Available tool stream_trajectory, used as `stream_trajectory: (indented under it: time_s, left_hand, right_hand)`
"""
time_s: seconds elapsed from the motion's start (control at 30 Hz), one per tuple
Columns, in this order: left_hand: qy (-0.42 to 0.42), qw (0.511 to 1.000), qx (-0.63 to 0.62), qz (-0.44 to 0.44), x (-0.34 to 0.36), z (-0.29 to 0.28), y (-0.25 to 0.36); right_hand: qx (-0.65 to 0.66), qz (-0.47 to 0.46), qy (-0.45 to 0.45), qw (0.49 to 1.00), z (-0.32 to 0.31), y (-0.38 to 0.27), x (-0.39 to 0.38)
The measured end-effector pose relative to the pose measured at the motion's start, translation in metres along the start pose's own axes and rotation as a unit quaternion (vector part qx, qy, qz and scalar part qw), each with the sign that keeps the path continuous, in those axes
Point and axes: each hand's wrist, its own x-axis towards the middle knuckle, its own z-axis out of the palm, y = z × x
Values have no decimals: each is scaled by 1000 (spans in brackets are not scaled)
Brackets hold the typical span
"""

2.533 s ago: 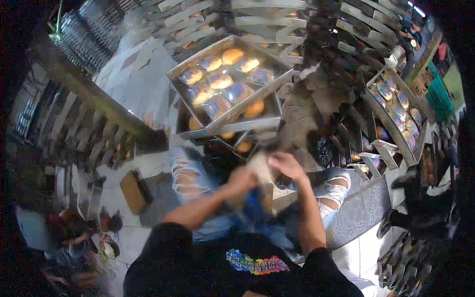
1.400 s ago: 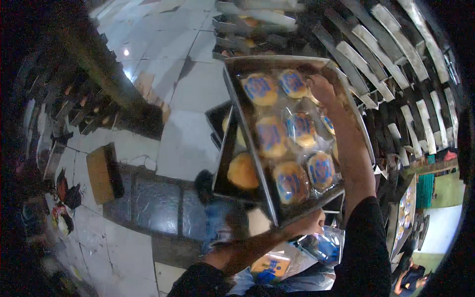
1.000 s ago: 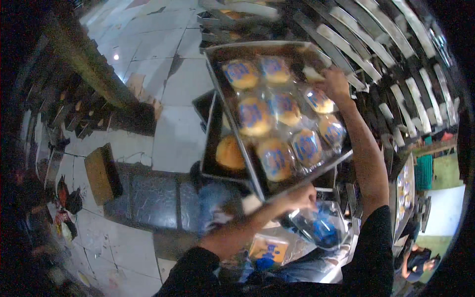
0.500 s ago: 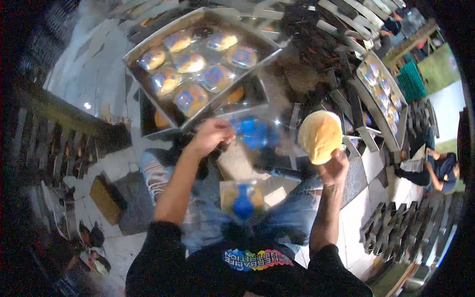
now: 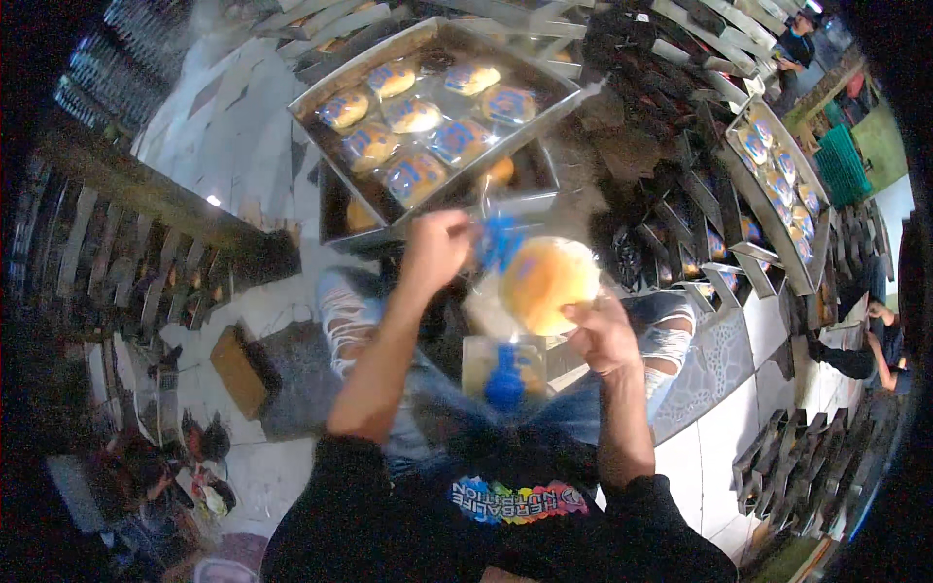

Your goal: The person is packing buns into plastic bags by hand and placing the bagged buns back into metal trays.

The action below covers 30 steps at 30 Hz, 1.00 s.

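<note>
My right hand [image 5: 604, 335] grips a round golden bun [image 5: 550, 285], thumb on its near side. A clear plastic bag with blue print [image 5: 498, 241] hangs from my left hand [image 5: 434, 255], its edge pinched in the fingers. The bun is at the bag, overlapping it in view; whether any of it is inside I cannot tell. Between my thighs lies more clear packaging with blue print [image 5: 504, 374]. Beyond my left hand, a metal tray [image 5: 530, 138] holds several buns wrapped in the same kind of bag.
Beneath that tray is another one with unwrapped buns [image 5: 501, 170]. To the right stands a tilted tray of wrapped buns [image 5: 779, 185], beside stacked trays. A brown block [image 5: 239, 371] sits on the floor at left. Other people [image 5: 855, 350] are at the far right.
My right hand has brought the bun leftward to the bag. My left hand still holds the bag, now slightly raised. The whole view has shifted a little.
</note>
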Motion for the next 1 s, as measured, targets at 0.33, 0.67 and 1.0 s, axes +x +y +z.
stream_trajectory:
  time_s: [0.33, 0.67, 1.0]
  left_hand:
    - [-170, 585, -793, -11, -14, -10, 13]
    - [7, 706, -705, -68, -57, 78, 56]
    - [-18, 681, -724, -108, -38, 62, 25]
  right_hand:
    - [119, -32, -34, 992, 30, 9, -1]
    - [214, -55, 12, 975, 38, 30, 13]
    - [-674, -416, -32, 610, 41, 35, 18]
